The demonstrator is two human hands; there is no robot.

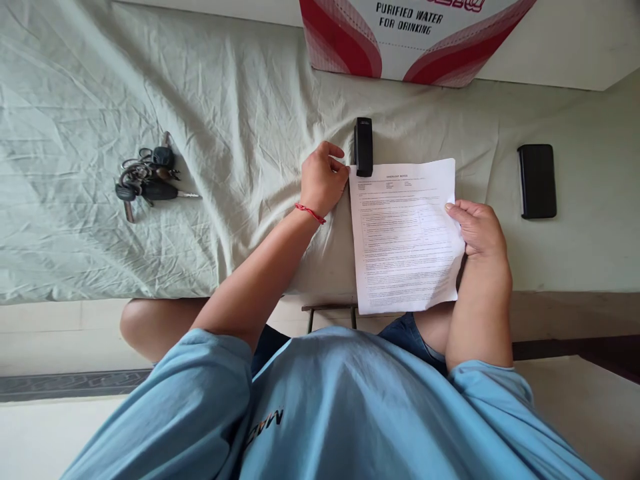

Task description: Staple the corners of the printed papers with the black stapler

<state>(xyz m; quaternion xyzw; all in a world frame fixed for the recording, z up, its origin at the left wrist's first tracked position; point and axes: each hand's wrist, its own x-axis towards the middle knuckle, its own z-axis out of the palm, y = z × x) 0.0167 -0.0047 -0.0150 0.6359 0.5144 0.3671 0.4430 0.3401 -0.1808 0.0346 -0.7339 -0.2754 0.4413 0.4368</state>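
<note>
A printed paper sheet (407,240) lies face up before me, its lower edge jutting past the table's front edge. My right hand (479,228) grips the sheet's right edge, thumb on top and the other fingers hidden underneath. At the top left corner, the curled fingers of my left hand (326,175) pinch the paper; the exact contact is partly hidden. Just right of those fingers is a black stapler (364,145), its near end over the top edge of the sheet. Neither hand is on the stapler.
A pale green cloth (260,133) with many wrinkles covers the table. Keys (150,180) in a bunch lie at the left. On the right is a black phone-like object (537,181). A red and white water carton (415,47) stands at the back.
</note>
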